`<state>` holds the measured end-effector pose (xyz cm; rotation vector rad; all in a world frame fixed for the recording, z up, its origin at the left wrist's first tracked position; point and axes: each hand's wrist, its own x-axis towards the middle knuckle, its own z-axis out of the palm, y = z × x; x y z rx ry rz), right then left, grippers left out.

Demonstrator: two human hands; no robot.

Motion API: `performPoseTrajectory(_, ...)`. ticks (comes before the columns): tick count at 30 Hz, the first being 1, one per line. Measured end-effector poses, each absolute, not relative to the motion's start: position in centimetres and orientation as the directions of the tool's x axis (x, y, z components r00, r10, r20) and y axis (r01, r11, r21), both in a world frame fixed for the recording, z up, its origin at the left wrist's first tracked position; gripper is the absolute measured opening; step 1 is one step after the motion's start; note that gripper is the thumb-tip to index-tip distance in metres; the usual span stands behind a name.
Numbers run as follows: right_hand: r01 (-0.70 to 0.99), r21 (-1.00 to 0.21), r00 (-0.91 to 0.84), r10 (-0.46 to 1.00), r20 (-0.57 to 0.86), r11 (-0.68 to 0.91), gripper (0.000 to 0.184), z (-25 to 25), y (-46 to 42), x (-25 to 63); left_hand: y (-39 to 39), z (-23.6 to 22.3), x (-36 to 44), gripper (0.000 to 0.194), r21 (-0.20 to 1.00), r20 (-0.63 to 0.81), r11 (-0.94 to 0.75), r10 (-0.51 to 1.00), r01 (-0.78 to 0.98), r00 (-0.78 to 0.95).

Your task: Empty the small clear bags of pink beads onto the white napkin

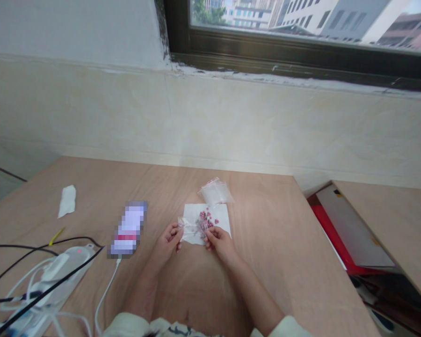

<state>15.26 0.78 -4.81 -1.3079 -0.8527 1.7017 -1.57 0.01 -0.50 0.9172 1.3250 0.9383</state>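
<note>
Over a white sheet of paper (pixel 223 213), my left hand (pixel 171 236) pinches the left end of a crinkled clear plastic bag (pixel 187 225). My right hand (pixel 219 239) is closed at the bag's right end, thumb and fingertips together. Small round pink pieces (pixel 206 217), like beads, cluster just beyond my right fingertips; a few sit apart on the paper. I cannot tell which of them are inside the plastic. Behind the paper, overlapping its back edge, lies a stack of clear zip bags (pixel 215 192).
A phone (pixel 129 229) with a white charging cable lies on the wooden table (pixel 266 224) at the left. Nearer the left edge are a power strip (pixel 68 267) with tangled cables and a crumpled white tissue (pixel 68 201). Red folders (pixel 331 238) stand beyond the table's right edge.
</note>
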Motion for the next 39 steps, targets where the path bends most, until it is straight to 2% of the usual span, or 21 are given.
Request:
performPoseTrajectory(8,-0.251,-0.848,-0.124,0.885,-0.449,-0.466,0.04,-5.1,0.9,15.2,0.2,-0.2,-1.3,0.037,0.938,-0.346,0.347,0.938,-0.023,0.025)
performPoseTrajectory(22,-0.297,-0.818,-0.122,0.869,-0.479,-0.493,0.042,-4.0,1.1,15.4,0.3,0.5,-0.6,0.031,0.952,-0.305,0.306,0.95,-0.003,0.074)
performPoseTrajectory(31,-0.331,-0.809,-0.175,0.875,-0.452,-0.485,0.033,-2.2,1.4,15.8,0.1,1.1,-0.4,0.031,0.949,-0.311,0.314,0.944,-0.011,0.11)
performPoseTrajectory(39,-0.387,-0.758,-0.245,0.851,-0.465,-0.526,0.029,-2.9,1.5,15.7,-0.3,0.8,-0.5,0.031,0.948,-0.312,0.318,0.941,-0.023,0.13)
